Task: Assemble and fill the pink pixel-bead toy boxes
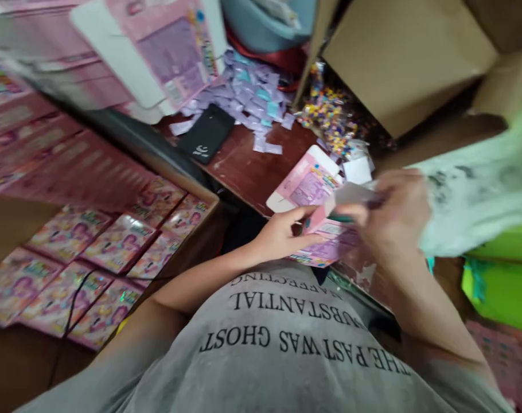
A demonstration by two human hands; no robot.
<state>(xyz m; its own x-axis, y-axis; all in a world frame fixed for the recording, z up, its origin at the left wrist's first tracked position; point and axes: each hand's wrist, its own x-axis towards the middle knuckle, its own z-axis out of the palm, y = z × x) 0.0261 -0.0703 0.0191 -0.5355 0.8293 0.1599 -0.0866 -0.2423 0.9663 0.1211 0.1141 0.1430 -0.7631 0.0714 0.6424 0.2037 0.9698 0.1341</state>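
- Motion blur smears the right hand (401,212), apparently curled over the pink box (341,241); its grip cannot be told.
- The left hand (280,236) clasps the box's side, near the worktop (244,163).

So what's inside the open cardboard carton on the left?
Pink boxes, several with printed faces up; a thin dark cable runs over some. Anything beneath them is covered.

We are seeing smooth printed card on the held box (330,230), glossy wrapping on the stacked packs (119,242), a faintly shiny, wood-like tabletop (244,166), matt cardboard on the carton (407,57), and matt cloth on the shirt (278,364).
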